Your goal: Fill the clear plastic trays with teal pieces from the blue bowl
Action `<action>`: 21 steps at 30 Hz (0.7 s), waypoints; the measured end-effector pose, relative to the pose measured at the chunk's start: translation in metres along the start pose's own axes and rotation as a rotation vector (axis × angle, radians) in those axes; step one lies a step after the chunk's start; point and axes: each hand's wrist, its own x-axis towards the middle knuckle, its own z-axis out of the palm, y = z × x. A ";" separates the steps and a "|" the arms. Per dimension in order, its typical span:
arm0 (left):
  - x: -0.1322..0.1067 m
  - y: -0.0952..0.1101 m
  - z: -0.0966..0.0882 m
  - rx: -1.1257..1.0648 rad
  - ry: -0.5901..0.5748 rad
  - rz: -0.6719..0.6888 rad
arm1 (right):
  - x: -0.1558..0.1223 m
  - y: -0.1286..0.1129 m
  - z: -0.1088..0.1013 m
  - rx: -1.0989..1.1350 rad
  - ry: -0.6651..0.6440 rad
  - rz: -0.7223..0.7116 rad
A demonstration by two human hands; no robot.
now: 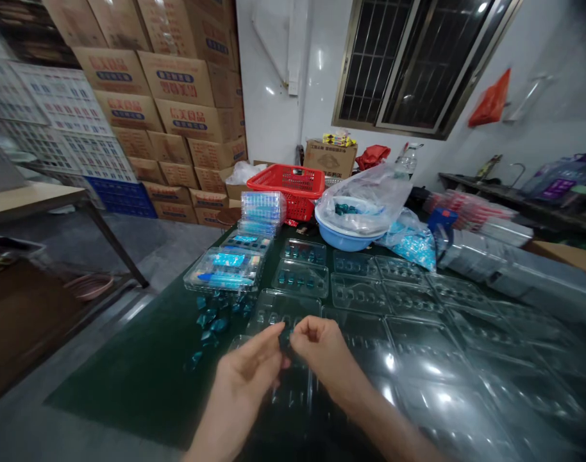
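**Item:** small dark piece, held above the near part of a clear moulded plastic blister tray. The tray lies at front centre of the dark green table.

**Handling (judged):** Very light and probably hard and rigid, like the loose pieces nearby. Its glossy surface may be slippery, and it is small enough to drop or flick away. It is best taken in a fingertip pinch across its sides, not gripped in the palm. The thin tray under it looks springy and easily dented.

**Appearance:** Largely hidden by the fingertips, with only a dark sliver showing. The colour is dark, possibly teal. The shape cannot be told.

**Left hand**: fingers stretched forward and drawn together, thumb and forefinger nipped on the piece's left side.

**Right hand**: curled into a loose fist, thumb and forefinger clamped on the piece's right side. The two hands meet at the tips.

**Adjacent:**
- scatter of loose teal pieces, just left of the tray
- filled clear plastic case with bright blue contents, beyond the scatter
- stack of filled clear cases, farther back
- rows of empty clear trays, to the right
- pale blue basin holding a clear plastic bag
- red plastic basket, behind the basin
- brown cardboard cartons, stacked at the far wall
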 end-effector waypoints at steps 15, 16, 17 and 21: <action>0.020 -0.004 -0.009 -0.583 -0.105 -0.320 | -0.008 0.003 0.000 0.045 -0.152 0.080; 0.022 -0.005 -0.007 -0.612 -0.082 -0.329 | -0.009 0.006 0.000 0.090 -0.144 0.116; 0.024 -0.006 -0.006 -0.631 -0.057 -0.342 | -0.010 0.009 -0.001 0.095 -0.111 0.114; 0.030 -0.012 0.001 -0.612 -0.005 -0.359 | -0.013 0.009 -0.006 -0.182 0.042 -0.175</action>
